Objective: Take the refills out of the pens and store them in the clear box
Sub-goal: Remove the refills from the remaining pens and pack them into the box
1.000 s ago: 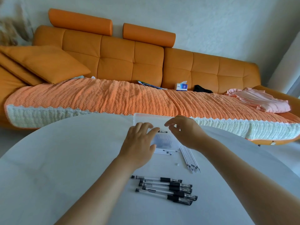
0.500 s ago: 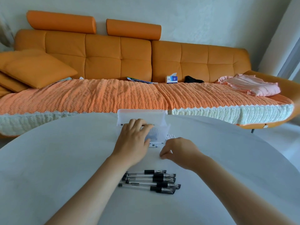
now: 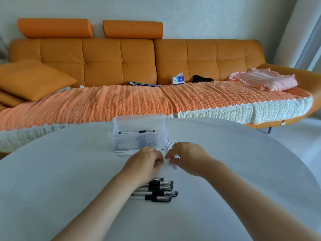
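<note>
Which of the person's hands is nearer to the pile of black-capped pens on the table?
Left. The left hand lies just beyond the pens, its wrist crossing over their left ends. The right hand is further off to the right, clear of them.

Soft, even daylight fills the room, brightest at the pale strip [image 3: 312, 46] on the far right edge. The wall [image 3: 208, 14] and table [image 3: 69, 171] look washed, with a cool bluish-grey cast. Shadows are faint and diffuse: a dim smudge lies under each forearm, and a darker one under the pens [image 3: 159, 190]. The wide lens bows the sofa [image 3: 104, 58], arcs the table's far rim and swells the arms toward the near edge. The centre is fairly sharp, but the left hand [image 3: 144, 164] and right hand [image 3: 189, 157] blur at the fingertips. The white refills [image 3: 171, 145] nearly melt into the table, and the box [image 3: 139, 136] shows its contents only hazily.
</note>
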Demonstrator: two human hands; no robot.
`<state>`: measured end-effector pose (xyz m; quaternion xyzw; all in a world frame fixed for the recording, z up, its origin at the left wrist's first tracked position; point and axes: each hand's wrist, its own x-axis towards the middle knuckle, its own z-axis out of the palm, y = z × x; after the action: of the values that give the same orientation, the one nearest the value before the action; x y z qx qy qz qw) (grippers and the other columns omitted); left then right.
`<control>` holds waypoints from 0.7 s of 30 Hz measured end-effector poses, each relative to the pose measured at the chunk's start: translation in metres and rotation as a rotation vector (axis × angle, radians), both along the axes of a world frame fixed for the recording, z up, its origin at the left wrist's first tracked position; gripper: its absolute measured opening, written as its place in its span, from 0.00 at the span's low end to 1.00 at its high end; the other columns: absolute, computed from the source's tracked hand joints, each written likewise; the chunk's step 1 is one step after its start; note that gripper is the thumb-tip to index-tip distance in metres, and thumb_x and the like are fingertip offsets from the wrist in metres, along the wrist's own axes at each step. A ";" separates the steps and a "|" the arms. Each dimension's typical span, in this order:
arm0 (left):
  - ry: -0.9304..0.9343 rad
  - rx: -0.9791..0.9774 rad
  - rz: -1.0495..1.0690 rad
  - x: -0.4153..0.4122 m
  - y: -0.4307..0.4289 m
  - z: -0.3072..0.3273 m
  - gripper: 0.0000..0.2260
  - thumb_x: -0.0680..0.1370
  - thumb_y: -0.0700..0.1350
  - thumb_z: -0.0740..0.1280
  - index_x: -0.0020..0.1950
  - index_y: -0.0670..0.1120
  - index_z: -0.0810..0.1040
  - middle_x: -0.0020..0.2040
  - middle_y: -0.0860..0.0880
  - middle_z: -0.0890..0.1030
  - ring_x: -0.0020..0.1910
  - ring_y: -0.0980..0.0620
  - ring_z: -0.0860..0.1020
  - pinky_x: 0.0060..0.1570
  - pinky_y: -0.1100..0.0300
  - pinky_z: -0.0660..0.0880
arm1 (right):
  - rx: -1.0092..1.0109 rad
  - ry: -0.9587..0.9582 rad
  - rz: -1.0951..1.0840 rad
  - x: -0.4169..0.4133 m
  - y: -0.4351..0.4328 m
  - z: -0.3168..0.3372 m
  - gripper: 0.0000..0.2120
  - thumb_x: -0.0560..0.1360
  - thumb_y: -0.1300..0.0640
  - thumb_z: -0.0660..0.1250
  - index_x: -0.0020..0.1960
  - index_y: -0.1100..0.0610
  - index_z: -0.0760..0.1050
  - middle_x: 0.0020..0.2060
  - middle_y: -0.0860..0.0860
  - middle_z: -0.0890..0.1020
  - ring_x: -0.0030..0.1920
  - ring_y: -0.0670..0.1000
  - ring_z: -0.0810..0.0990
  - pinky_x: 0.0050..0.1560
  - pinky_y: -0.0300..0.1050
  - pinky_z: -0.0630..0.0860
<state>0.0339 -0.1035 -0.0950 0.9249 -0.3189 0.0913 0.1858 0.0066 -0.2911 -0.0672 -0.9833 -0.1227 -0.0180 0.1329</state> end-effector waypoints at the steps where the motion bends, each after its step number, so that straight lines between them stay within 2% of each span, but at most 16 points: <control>1: 0.002 0.003 -0.001 0.000 0.000 -0.001 0.06 0.78 0.48 0.65 0.50 0.53 0.81 0.42 0.58 0.72 0.47 0.58 0.70 0.37 0.64 0.64 | -0.009 -0.008 0.012 0.000 0.003 -0.002 0.10 0.79 0.49 0.66 0.58 0.42 0.81 0.53 0.41 0.79 0.52 0.45 0.77 0.44 0.39 0.65; 6: 0.021 -0.035 -0.004 -0.002 0.004 -0.003 0.06 0.78 0.53 0.66 0.49 0.53 0.81 0.40 0.58 0.69 0.46 0.60 0.66 0.41 0.62 0.68 | -0.084 -0.067 0.038 0.006 0.017 -0.005 0.11 0.77 0.43 0.67 0.57 0.41 0.81 0.51 0.43 0.79 0.53 0.47 0.78 0.43 0.41 0.67; 9: 0.036 -0.042 0.015 0.001 0.007 -0.003 0.05 0.78 0.52 0.67 0.48 0.53 0.80 0.40 0.58 0.70 0.46 0.58 0.68 0.42 0.62 0.69 | -0.104 -0.073 0.012 0.009 0.023 -0.007 0.09 0.78 0.46 0.66 0.55 0.43 0.82 0.51 0.44 0.79 0.53 0.49 0.78 0.46 0.43 0.73; 13: 0.047 -0.074 0.039 0.004 0.010 -0.004 0.04 0.77 0.48 0.67 0.50 0.52 0.80 0.45 0.58 0.74 0.51 0.57 0.72 0.46 0.62 0.71 | -0.136 -0.082 -0.030 0.014 0.027 -0.010 0.09 0.80 0.50 0.63 0.55 0.45 0.81 0.52 0.46 0.80 0.54 0.50 0.78 0.49 0.44 0.74; 15: 0.059 -0.106 0.058 0.005 0.009 -0.004 0.05 0.77 0.48 0.67 0.53 0.52 0.78 0.46 0.58 0.75 0.49 0.57 0.73 0.46 0.61 0.72 | -0.134 -0.069 -0.050 0.015 0.028 -0.012 0.09 0.81 0.50 0.62 0.55 0.46 0.80 0.53 0.46 0.79 0.54 0.50 0.78 0.49 0.44 0.74; 16: 0.068 -0.140 0.069 0.005 0.009 -0.004 0.06 0.77 0.49 0.67 0.53 0.53 0.77 0.46 0.58 0.76 0.48 0.57 0.74 0.45 0.61 0.73 | -0.074 -0.045 -0.073 0.015 0.029 -0.012 0.09 0.81 0.50 0.62 0.54 0.46 0.81 0.52 0.45 0.80 0.52 0.49 0.79 0.49 0.44 0.74; 18: 0.070 -0.248 0.066 0.005 0.011 -0.003 0.07 0.76 0.48 0.69 0.53 0.55 0.76 0.44 0.59 0.77 0.43 0.58 0.76 0.44 0.59 0.75 | 0.212 0.038 -0.141 0.014 0.028 -0.006 0.07 0.79 0.50 0.65 0.49 0.48 0.82 0.45 0.45 0.81 0.45 0.47 0.79 0.45 0.43 0.74; 20: 0.037 -0.357 0.036 0.005 0.011 0.001 0.07 0.75 0.47 0.71 0.52 0.55 0.78 0.43 0.59 0.80 0.41 0.60 0.77 0.42 0.61 0.76 | 0.502 0.127 -0.190 0.013 0.027 0.004 0.07 0.77 0.52 0.68 0.45 0.53 0.82 0.37 0.51 0.82 0.35 0.47 0.77 0.37 0.42 0.74; 21: 0.006 -0.408 0.018 0.004 0.010 0.003 0.06 0.74 0.46 0.72 0.50 0.54 0.79 0.43 0.59 0.81 0.41 0.60 0.78 0.42 0.63 0.75 | 0.581 0.159 -0.212 0.012 0.025 0.009 0.07 0.77 0.53 0.69 0.43 0.54 0.83 0.34 0.53 0.81 0.32 0.48 0.74 0.33 0.41 0.72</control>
<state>0.0380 -0.0935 -0.0916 0.8711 -0.2850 0.1527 0.3695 0.0188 -0.2663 -0.0583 -0.9099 0.0016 0.0111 0.4147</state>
